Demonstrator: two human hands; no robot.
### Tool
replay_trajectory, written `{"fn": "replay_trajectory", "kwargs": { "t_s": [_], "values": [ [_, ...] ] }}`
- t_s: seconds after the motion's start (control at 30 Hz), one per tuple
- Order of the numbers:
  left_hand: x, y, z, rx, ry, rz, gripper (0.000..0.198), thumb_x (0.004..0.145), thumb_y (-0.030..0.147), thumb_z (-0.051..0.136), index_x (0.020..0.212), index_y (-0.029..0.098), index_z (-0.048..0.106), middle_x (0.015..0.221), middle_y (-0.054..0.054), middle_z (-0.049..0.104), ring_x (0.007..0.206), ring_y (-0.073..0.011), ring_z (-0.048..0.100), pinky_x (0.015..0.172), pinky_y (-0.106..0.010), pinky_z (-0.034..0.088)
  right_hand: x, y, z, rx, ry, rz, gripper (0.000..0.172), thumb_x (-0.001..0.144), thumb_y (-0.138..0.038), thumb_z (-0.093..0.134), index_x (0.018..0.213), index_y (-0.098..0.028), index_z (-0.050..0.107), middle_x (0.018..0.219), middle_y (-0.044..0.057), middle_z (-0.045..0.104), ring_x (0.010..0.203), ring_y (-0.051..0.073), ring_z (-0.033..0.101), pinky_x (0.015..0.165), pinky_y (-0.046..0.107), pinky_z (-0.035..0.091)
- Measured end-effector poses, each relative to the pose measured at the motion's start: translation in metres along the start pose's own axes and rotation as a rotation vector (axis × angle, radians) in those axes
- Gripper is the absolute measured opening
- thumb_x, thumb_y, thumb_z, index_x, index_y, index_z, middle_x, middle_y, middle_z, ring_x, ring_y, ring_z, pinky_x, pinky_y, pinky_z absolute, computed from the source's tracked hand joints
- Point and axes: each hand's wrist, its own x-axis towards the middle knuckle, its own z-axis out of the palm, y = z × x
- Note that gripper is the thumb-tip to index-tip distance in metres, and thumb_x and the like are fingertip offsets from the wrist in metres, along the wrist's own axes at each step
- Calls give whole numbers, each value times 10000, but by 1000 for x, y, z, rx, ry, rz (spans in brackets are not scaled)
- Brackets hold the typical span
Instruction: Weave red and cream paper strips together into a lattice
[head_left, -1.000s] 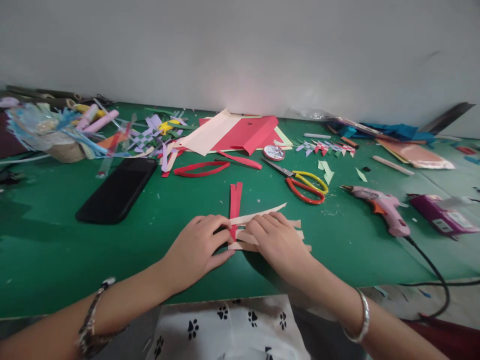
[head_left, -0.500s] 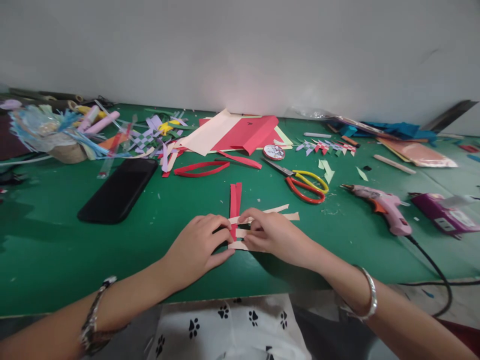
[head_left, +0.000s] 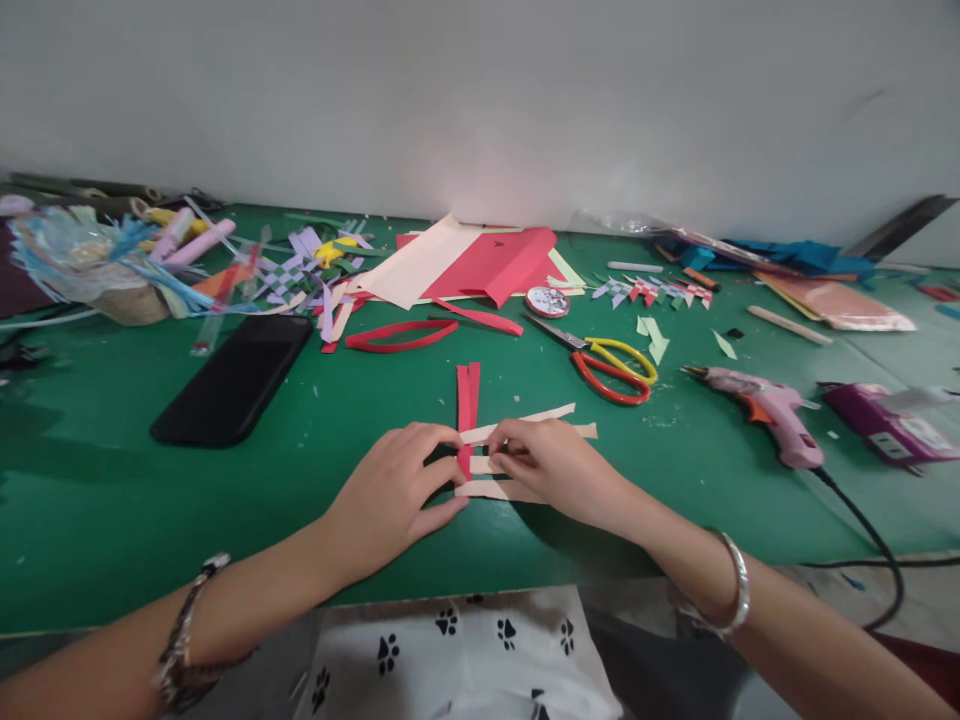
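Observation:
Red paper strips [head_left: 468, 395] stand upright on the green table, crossed by several cream paper strips [head_left: 499, 489] that stretch to the right. My left hand [head_left: 397, 492] holds the left side of this crossing, its curled fingertips pressed on the strip ends. From the right, my right hand [head_left: 559, 460] pinches the middle cream strip, thumb and forefinger together close to the red strips. Part of the cream strips lies hidden beneath the right hand. The upper cream strip slants out above the knuckles.
Scissors [head_left: 611, 370] with red and yellow handles lie behind my right hand. A pink glue gun [head_left: 772, 410] rests at the right, a black phone [head_left: 234, 382] at the left. Red and cream paper sheets [head_left: 480, 262] and a red paper loop [head_left: 401, 336] lie farther back.
My right hand has slid slightly right along the cream strips, and its fingers have drawn closer together. The left hand keeps its place on the strips.

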Motion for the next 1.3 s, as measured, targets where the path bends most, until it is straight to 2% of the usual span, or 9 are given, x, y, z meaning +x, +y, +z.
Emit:
{"fn": "replay_trajectory", "kwargs": {
  "t_s": [0.27, 0.4, 0.6, 0.77, 1.13, 1.3],
  "values": [
    [1, 1, -1, -26, -7, -24, 100, 806, 227, 515, 736, 180, 570, 947, -39, 572, 844, -186, 526, 672, -306, 396, -3, 2, -2, 55, -51, -29, 117, 762, -95, 474, 704, -151, 559, 604, -21, 551, 525, 66, 437, 518, 184, 296],
    [1, 0, -1, -37, -31, -54, 78, 806, 234, 514, 782, 184, 569, 969, -36, 567, 874, -188, 533, 707, -315, 401, -2, 6, -1, 70, -60, -66, 113, 771, -117, 473, 719, -150, 569, 566, -34, 530, 495, 60, 414, 498, 182, 286],
    [2, 0, -2, -70, -84, -97, 138, 795, 239, 534, 925, 192, 543, 1008, -37, 561, 893, -190, 538, 734, -323, 402, -2, 12, 2, 85, -28, -126, 177, 795, -171, 474, 908, -178, 611, 653, -9, 609, 511, 71, 454, 511, 194, 319],
    [1, 0, -3, -89, -89, -106, 185, 791, 228, 548, 971, 183, 534, 1008, -39, 564, 894, -188, 532, 734, -320, 395, -2, 11, 1, 74, -24, -162, 174, 787, -142, 475, 834, -174, 640, 678, -5, 630, 520, 67, 460, 518, 191, 326],
    [4, 1, -2, -80, -98, -115, 94, 791, 230, 539, 866, 187, 576, 921, -19, 603, 838, -181, 535, 681, -300, 384, -6, 10, 2, 87, -23, -182, 176, 760, -94, 466, 792, -159, 626, 625, -20, 580, 482, 52, 382, 499, 180, 295],
    [0, 0, -2, -25, -81, -38, 150, 829, 243, 486, 941, 198, 574, 992, -25, 618, 876, -177, 555, 725, -307, 376, -4, 9, 2, 26, -2, -172, 169, 724, -75, 491, 794, -158, 619, 559, -35, 528, 459, 54, 341, 493, 178, 282]
  ]
}}
